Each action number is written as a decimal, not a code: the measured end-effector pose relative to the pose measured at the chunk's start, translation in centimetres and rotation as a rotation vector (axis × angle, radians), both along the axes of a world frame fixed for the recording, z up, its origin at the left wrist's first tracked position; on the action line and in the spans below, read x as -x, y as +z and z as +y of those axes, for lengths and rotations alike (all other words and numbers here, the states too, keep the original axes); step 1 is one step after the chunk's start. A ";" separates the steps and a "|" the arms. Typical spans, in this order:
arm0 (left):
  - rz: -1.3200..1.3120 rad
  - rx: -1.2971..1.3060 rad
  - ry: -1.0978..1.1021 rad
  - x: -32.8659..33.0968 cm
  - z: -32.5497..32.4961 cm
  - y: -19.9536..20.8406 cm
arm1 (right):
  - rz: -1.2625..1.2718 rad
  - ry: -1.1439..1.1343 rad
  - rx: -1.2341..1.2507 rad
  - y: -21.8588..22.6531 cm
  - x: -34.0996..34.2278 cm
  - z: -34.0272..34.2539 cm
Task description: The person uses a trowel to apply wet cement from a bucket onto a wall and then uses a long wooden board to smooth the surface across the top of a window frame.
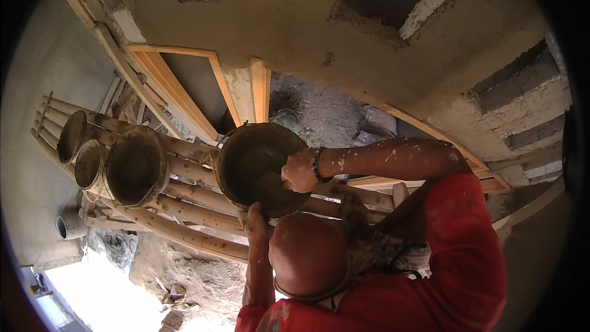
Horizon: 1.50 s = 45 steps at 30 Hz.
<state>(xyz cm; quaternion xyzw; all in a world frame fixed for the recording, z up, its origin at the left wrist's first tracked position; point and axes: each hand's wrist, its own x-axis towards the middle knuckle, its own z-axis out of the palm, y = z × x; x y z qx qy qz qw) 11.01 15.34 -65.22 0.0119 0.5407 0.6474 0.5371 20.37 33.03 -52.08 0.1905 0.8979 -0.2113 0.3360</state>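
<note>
Your own hands are out of view, so how your fingers stand I can't tell. Below you, a red-shirted co-worker (467,252) lifts a bent right elbow, forearm level, their right hand (299,171) curled over the bucket (238,158); whether it pinches anything is hidden. Their left hand (255,224) reaches up to the near rim. The bucket sits on logs (196,194).

Rnd. dk. bucket (243,169), dirt-caked inside, open top, over wd. poles (201,193).

red sleeve (460,218), grey-brown bucket (236,163), tan poles (184,237)
</note>
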 end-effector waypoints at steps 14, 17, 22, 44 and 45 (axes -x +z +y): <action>0.337 -0.104 -0.191 -1.4 5.1 1.3 | 0.023 -0.099 -0.260 -4.7 -6.1 0.7; 0.323 -0.126 -0.232 -0.9 5.0 0.4 | -0.078 -0.143 -0.095 -2.6 -5.7 0.7; 0.257 -0.066 -0.321 0.5 4.3 -2.8 | -0.052 -0.340 0.088 -3.3 -5.3 1.2; 0.366 -0.050 -0.479 -0.2 6.7 -8.7 | 0.214 -0.095 -0.096 2.3 -4.6 2.0; 0.376 -0.036 -0.487 0.0 6.9 -9.3 | 0.284 -0.091 -0.163 2.8 -4.4 2.4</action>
